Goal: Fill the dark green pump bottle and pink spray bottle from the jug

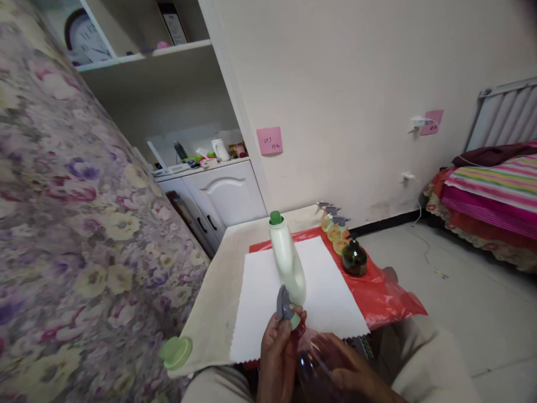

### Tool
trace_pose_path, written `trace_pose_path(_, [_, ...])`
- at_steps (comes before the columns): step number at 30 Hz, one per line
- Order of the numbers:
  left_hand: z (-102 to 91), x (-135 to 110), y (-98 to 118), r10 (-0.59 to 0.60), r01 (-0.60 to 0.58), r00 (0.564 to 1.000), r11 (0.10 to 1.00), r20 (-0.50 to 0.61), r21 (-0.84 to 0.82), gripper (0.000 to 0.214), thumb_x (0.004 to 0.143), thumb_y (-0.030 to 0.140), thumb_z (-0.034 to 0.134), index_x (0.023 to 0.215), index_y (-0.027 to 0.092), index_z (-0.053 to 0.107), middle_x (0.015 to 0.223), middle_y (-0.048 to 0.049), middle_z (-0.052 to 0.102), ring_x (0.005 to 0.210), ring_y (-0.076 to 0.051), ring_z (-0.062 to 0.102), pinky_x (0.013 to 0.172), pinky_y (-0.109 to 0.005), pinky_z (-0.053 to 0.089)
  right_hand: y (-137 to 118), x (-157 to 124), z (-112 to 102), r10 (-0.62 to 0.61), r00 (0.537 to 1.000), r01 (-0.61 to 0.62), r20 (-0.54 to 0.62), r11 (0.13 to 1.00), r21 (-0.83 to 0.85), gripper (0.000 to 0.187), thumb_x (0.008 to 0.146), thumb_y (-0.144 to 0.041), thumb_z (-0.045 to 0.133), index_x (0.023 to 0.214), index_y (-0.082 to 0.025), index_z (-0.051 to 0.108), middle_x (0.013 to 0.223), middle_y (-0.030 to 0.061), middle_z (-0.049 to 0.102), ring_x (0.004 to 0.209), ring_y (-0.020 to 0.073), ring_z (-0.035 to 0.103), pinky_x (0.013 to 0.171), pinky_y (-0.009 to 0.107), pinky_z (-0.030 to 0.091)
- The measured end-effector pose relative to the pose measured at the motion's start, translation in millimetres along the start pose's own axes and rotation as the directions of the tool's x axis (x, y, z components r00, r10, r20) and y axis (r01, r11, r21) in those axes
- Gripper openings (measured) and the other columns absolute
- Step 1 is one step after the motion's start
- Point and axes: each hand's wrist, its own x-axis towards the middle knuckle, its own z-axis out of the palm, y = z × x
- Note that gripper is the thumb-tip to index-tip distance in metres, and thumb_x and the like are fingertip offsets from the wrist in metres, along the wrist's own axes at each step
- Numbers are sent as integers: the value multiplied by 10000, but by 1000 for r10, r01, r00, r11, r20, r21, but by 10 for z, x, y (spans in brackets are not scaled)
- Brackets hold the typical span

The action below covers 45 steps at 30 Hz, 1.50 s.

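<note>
Low in the head view, the fingers of my left hand [277, 348] close round the grey trigger spray head [285, 308] with its pale green collar, at the neck of a see-through pinkish spray bottle [311, 355]. My right hand [350, 366] is wrapped round the body of the same bottle, which tilts toward my lap. Whether the collar is screwed on fully, I cannot tell. Just beyond stands a pale green detergent bottle [287, 260] with a green inner spout [276, 218] showing at its mouth. A green cap [175, 352] lies at the table's near left corner.
White paper [255, 302] lies over a red plastic sheet [377, 296] on the cream-covered table [218, 302]. Along the right side stand several spray bottles [340, 240] and a dark pump bottle [354, 258]. A floral curtain [100, 252] hangs at left.
</note>
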Motion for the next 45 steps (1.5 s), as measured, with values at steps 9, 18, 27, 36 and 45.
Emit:
trace_pose_path(9, [11,6,10,19,-18,1000,997,-3,76,262,748,262,746,972,144,681,970,-84,707,895,-176,649,842,-277,485,133,-42,-162,2,992,-29,-125,975,-221,818,590,-583,761,1291,-260,492,1155,99,616,1022,303,583,888,447,443])
trace_pose_path(18, [12,21,21,36,-39,999,996,38,85,275,741,290,750,967,146,684,982,-86,696,914,-181,632,857,-273,467,140,46,-70,0,1000,2,-14,987,163,600,648,-505,717,1174,-245,590,1104,80,656,989,293,619,889,452,438])
trace_pose_path(27, [1,24,-34,17,-19,999,999,48,40,267,797,281,696,1022,138,683,1005,-95,685,944,-192,635,930,-328,461,315,10,-146,129,992,-108,-1,831,546,494,745,-457,643,1138,-159,676,1181,120,680,1070,281,610,960,424,420])
trace_pose_path(36, [-2,13,-16,-6,6,1000,999,15,39,334,720,293,769,1008,140,701,997,-107,702,921,-209,650,925,-349,469,295,44,-98,249,966,-160,-71,789,594,530,717,-585,637,1001,-145,717,1034,117,734,905,253,663,841,389,486])
trace_pose_path(45, [-20,17,-40,12,-16,998,998,55,65,313,774,318,719,1039,154,692,1033,-107,695,1005,-220,624,978,-340,423,322,73,-223,48,993,-14,-105,954,299,613,708,-530,670,1225,-208,599,1132,109,675,893,252,644,707,348,489])
